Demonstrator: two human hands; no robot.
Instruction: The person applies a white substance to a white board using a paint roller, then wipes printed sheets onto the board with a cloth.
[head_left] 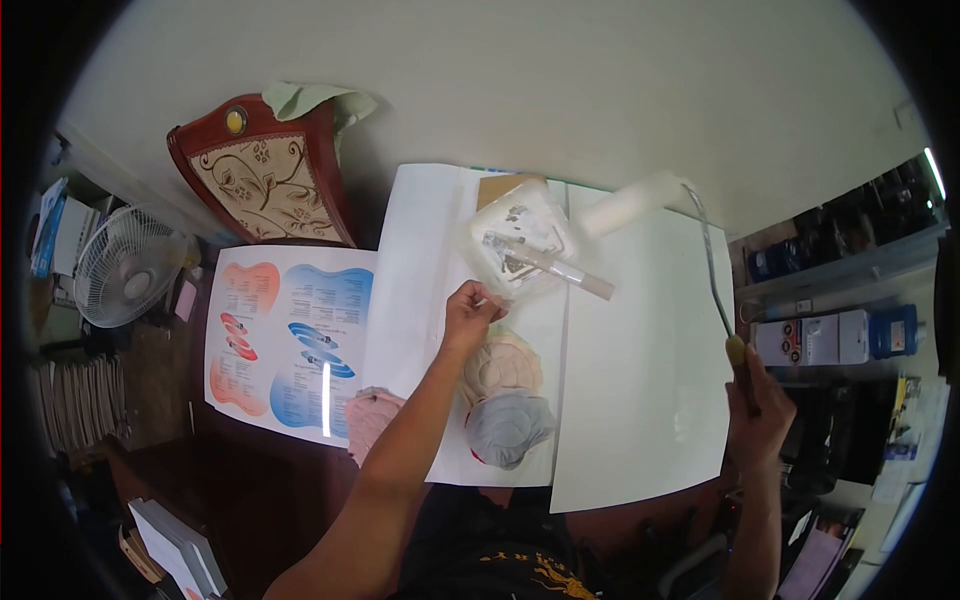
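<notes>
My right hand is wrapped round the handle of a paint roller. Its bent metal rod runs up and left to the pale fuzzy roller, which is over the white board beside the tray. At the near left corner of a whitish plastic tray, my left hand has its fingers pinched on the edge. A pale flat strip lies across that tray, over dark smears. Just nearer than my left hand are a crumpled beige cloth and a grey one.
White boards cover the table. At left lie a printed red-and-blue sheet and a pink cloth. A carved chair stands behind, against the wall. A fan is far left; shelves with boxes stand right.
</notes>
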